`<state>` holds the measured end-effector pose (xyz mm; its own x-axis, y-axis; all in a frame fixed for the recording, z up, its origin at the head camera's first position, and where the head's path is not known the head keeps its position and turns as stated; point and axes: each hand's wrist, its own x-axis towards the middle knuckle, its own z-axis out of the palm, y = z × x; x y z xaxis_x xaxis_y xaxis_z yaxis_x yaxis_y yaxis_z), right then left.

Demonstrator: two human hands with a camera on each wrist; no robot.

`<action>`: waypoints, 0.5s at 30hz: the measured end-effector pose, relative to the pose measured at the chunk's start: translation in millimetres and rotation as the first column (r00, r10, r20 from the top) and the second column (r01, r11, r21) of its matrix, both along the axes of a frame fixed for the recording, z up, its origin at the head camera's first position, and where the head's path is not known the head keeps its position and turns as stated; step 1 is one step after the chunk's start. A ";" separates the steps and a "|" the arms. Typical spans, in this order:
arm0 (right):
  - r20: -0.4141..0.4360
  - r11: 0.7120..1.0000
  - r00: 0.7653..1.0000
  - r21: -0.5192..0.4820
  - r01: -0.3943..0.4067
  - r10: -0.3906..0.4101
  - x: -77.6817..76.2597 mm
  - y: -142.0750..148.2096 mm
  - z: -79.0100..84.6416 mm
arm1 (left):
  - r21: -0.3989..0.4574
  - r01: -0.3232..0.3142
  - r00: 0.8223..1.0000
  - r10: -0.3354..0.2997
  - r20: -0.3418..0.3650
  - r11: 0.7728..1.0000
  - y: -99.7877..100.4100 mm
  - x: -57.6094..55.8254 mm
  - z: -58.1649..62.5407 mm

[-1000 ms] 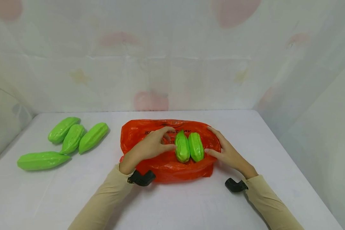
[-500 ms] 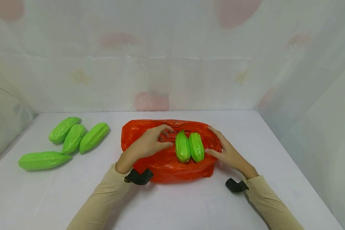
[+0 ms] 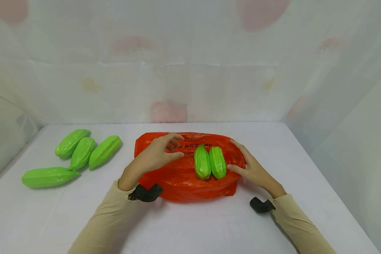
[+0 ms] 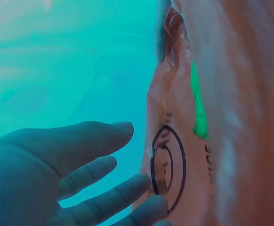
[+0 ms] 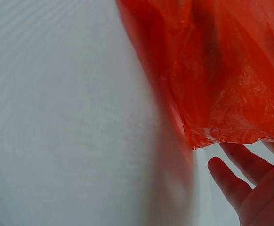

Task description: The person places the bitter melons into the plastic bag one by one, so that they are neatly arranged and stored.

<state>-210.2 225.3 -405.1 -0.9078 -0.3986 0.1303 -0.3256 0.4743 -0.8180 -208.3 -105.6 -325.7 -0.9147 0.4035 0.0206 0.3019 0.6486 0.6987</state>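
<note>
A red plastic bag with black print lies in the middle of the table, its mouth spread wide. Inside it, two glossy bright-green ridged gourd-like pieces, a left one with a pointed tip and a right one, lie side by side. My left hand hovers over the bag's left part, fingers loosely bent and holding nothing; in the left wrist view its fingers stand near the printed plastic. At the bag's right edge my right hand touches the plastic, thumb and fingers spread apart.
Several more green gourd-like pieces are at the left: one long piece in front and a cluster behind it, including one piece nearest the bag. The white table meets a pale patterned curtain at the back.
My left hand has drawn back to the left, away from the two green pieces, baring more of the bag's print. My right hand stays at the bag's right edge.
</note>
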 end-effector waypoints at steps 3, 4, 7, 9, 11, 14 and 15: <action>0.003 1.000 1.000 0.001 0.001 -0.001 0.0 0.1 0.3 | -0.002 -0.009 1.000 0.009 -0.009 1.000 -5.1 0.7 -0.8; 0.004 1.000 1.000 0.002 0.001 -0.001 0.1 0.2 0.5 | -0.002 -0.010 1.000 0.010 -0.013 1.000 -6.6 0.9 -1.2; 0.006 1.000 1.000 0.001 0.002 -0.002 0.2 0.2 0.4 | 0.000 -0.014 1.000 0.014 -0.025 1.000 -10.7 2.0 -1.6; 0.008 1.000 1.000 -0.002 0.002 -0.002 0.5 0.2 0.4 | 0.001 -0.017 0.999 0.017 -0.040 1.000 -13.8 2.7 -2.3; 0.012 1.000 1.000 -0.003 0.003 -0.003 0.3 0.0 -0.2 | 0.000 -0.020 0.998 0.020 -0.057 1.000 -17.1 3.3 -3.4; 0.014 1.000 1.000 -0.005 0.003 -0.003 0.1 -0.2 -0.7 | -0.006 -0.023 0.996 0.023 -0.083 1.000 -22.7 4.5 -5.1; 0.013 1.000 1.000 -0.005 0.003 -0.003 -0.1 -0.3 -0.7 | -0.005 -0.022 0.996 0.021 -0.088 1.000 -24.8 4.9 -5.8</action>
